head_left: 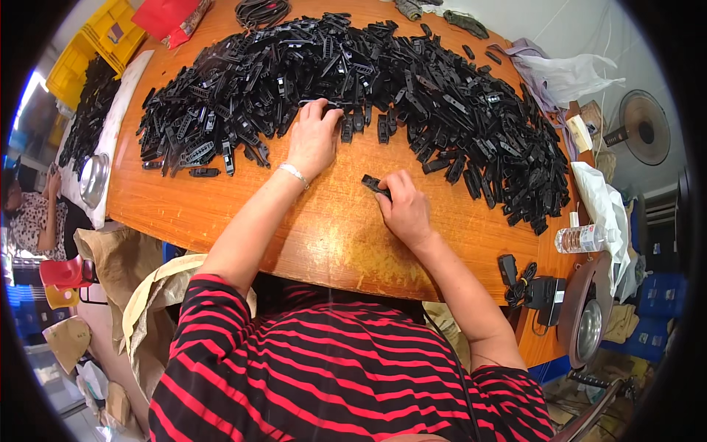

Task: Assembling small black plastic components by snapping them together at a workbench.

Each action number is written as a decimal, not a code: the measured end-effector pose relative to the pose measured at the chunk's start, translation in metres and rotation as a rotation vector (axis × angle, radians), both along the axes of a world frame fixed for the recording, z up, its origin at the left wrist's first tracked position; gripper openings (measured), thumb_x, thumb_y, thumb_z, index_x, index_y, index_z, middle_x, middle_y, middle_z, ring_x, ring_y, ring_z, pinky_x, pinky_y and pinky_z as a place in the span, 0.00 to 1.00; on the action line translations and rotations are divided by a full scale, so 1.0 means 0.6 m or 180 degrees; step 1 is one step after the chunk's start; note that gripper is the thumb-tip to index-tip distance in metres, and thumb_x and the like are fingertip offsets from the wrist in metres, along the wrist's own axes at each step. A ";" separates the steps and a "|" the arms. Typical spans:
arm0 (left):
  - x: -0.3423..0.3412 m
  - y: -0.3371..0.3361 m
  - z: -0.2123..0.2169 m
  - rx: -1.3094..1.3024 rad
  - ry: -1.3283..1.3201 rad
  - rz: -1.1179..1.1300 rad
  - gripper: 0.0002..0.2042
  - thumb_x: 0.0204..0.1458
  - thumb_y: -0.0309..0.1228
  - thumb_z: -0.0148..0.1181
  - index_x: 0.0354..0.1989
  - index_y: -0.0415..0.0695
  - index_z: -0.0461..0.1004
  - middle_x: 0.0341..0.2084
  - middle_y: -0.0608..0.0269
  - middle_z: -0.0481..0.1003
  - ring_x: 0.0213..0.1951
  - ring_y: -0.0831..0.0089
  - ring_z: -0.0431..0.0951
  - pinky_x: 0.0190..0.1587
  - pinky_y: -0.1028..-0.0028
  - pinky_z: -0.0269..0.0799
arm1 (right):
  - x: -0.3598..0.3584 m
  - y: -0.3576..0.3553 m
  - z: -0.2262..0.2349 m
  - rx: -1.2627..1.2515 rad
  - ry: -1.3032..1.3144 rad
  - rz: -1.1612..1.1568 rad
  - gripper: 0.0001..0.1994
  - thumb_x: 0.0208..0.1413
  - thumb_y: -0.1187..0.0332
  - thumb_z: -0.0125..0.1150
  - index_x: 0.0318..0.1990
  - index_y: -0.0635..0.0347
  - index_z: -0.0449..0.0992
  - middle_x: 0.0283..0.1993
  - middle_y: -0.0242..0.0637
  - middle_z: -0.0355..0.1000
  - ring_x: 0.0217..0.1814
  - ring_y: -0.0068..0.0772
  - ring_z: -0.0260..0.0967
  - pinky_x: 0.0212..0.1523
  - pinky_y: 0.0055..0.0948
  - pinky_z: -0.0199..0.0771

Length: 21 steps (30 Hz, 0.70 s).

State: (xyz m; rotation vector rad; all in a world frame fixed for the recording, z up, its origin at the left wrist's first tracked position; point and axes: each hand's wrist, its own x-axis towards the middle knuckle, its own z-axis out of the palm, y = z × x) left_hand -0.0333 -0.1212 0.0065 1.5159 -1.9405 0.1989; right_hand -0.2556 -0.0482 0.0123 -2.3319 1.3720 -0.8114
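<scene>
A wide heap of small black plastic parts (353, 74) covers the far half of a round wooden table (243, 214). My left hand (313, 140) reaches into the near edge of the heap, fingers spread over several parts and touching them. My right hand (403, 208) rests on the bare wood closer to me and pinches one black plastic part (373, 183) at its fingertips. A thin bracelet sits on my left wrist.
Yellow crates (99, 40) stand at the far left. A clear water bottle (582, 239), white plastic bags (607, 206) and a black charger with cable (534, 289) lie at the table's right. A fan (644, 127) stands far right. Another person (29, 217) sits at left beside brown sacks (140, 287).
</scene>
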 end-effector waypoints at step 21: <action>0.030 0.109 0.002 0.0630 0.0664 -0.0427 0.05 0.45 0.20 0.61 0.30 0.41 0.74 0.31 0.59 0.73 0.37 0.57 0.74 0.40 0.64 0.72 | 0.026 0.032 0.009 0.0164 -0.0264 0.0608 0.07 0.50 0.72 0.64 0.36 0.60 0.74 0.35 0.41 0.70 0.31 0.46 0.73 0.30 0.36 0.73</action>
